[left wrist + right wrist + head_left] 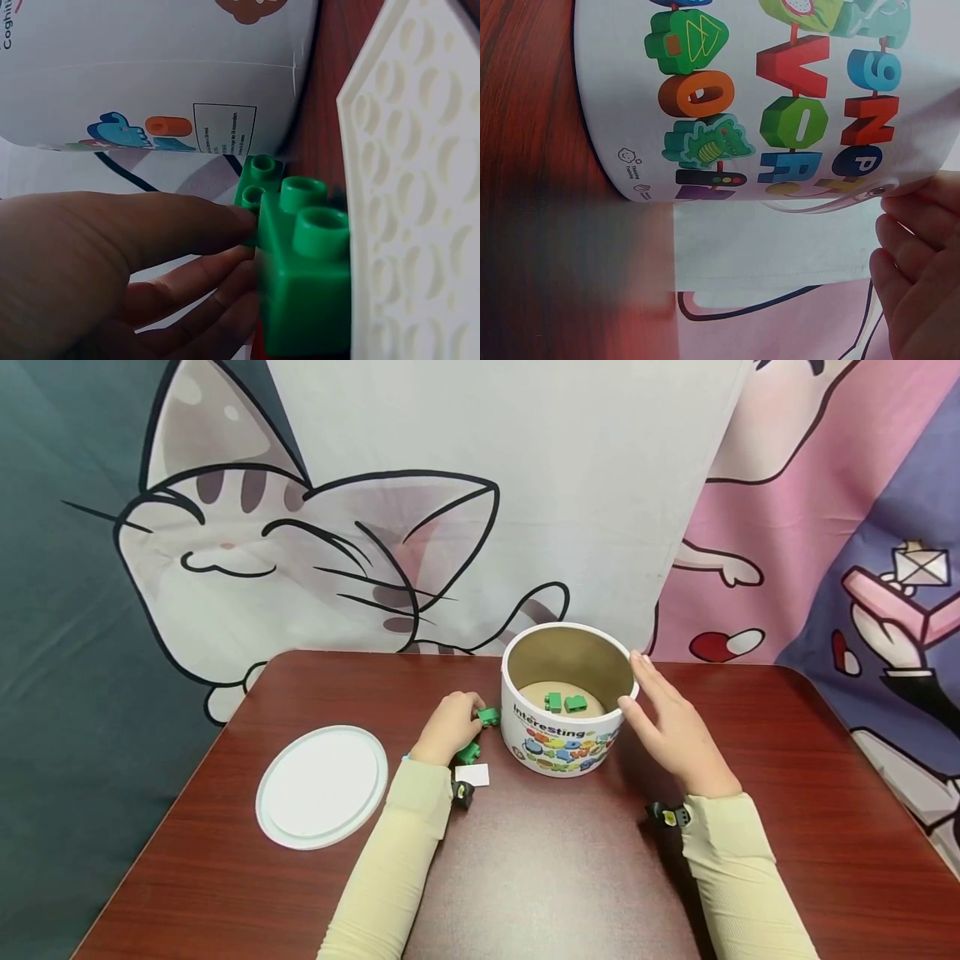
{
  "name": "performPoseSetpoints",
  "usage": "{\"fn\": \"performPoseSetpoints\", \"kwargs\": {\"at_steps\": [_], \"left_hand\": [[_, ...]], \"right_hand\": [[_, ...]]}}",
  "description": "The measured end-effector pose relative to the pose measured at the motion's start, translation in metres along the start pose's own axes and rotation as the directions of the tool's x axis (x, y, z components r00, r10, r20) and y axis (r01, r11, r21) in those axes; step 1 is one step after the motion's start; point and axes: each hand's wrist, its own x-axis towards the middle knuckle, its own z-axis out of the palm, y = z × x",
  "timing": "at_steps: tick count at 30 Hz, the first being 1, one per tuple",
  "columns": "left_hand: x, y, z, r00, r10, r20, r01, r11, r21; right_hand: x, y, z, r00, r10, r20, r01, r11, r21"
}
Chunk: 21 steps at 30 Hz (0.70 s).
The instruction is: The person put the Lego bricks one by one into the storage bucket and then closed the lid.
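A white round tub [558,747] with colourful pictures stands on the table, its top uncovered. Two green toy bricks [575,703] lie on its floor. Left of the tub, my left hand [446,727] pinches another green toy brick [488,717] between thumb and fingers, low over the table. Closer to the wrist lies one more green brick [307,277], studs showing, beside a white dimpled piece [420,180]. My right hand [678,735] rests against the tub's right side near the rim, fingers fairly straight; its fingertips [904,202] touch the wall in the right wrist view.
A white round lid [322,787] lies flat at the left of the brown table [540,877]. Behind the table's far edge hangs a cloth [585,485] printed with a cartoon cat. Dark wrist devices [462,793] sit on both wrists.
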Motion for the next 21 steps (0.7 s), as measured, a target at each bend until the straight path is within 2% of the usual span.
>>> {"fn": "performPoseSetpoints", "kwargs": {"at_steps": [6,11,21], "left_hand": [[-0.001,0.000,-0.003,0.999,0.017,-0.028,-0.017,1.000,-0.001],[-0.002,0.001,-0.008,0.996,0.032,-0.084,-0.034,0.999,-0.021],[-0.003,0.000,-0.015,0.973,0.058,-0.224,-0.084,0.990,-0.111]], "right_hand": [[0.001,0.001,0.001,1.000,-0.003,-0.004,0.003,1.000,0.001],[0.001,0.001,0.001,1.000,-0.004,-0.008,0.004,1.000,0.006],[0.000,0.001,0.001,1.000,0.000,-0.008,0.000,1.000,0.021]]}}
